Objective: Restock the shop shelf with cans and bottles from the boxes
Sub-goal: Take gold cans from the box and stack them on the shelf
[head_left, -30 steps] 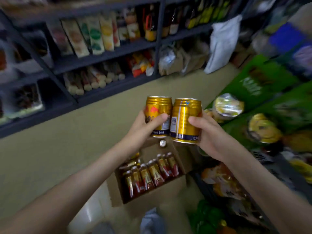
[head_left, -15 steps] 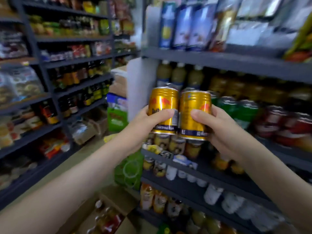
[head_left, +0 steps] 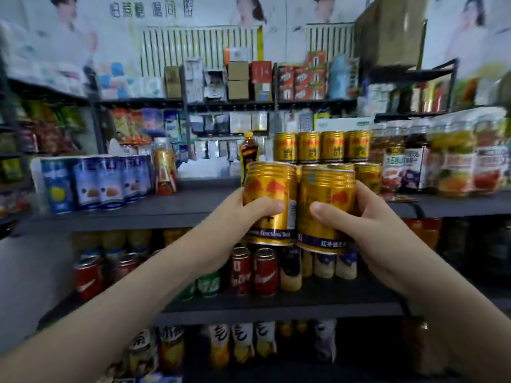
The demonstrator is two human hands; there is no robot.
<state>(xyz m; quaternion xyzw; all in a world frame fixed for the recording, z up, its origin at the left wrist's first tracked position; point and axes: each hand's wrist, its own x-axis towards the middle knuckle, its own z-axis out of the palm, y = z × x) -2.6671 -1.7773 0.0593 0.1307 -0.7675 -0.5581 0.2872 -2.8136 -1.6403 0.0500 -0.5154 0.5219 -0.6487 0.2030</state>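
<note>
Two bare forearms reach in from the near corners and meet at the centre. The left hand (head_left: pixel 235 214) grips a gold can (head_left: pixel 269 189), thumb laid across its front and the other fingers curled round behind, out of sight. The right hand (head_left: pixel 356 219) grips a second gold can (head_left: pixel 326 194) the same way, thumb pressed on its front face. The two cans stand roughly upright and side by side, their walls touching, held in the air in front of the edge of the grey shelf (head_left: pixel 138 214). Below them, on the next shelf down, stands a row of red cans (head_left: pixel 257 269) with pale bottles to their right. Just beyond the held cans, on the grey shelf, matching gold cans are stacked in two tiers (head_left: pixel 320 146), with a dark bottle (head_left: pixel 249 153) at their left. Further left on the same shelf stand blue cans (head_left: pixel 94 181) and a gold-and-red bottle (head_left: pixel 164 167); to the right are labelled jars (head_left: pixel 456 161). Farthest back, shelves carry small boxes, and a large cardboard box (head_left: pixel 390 31) sits at the top right against the postered wall.
</note>
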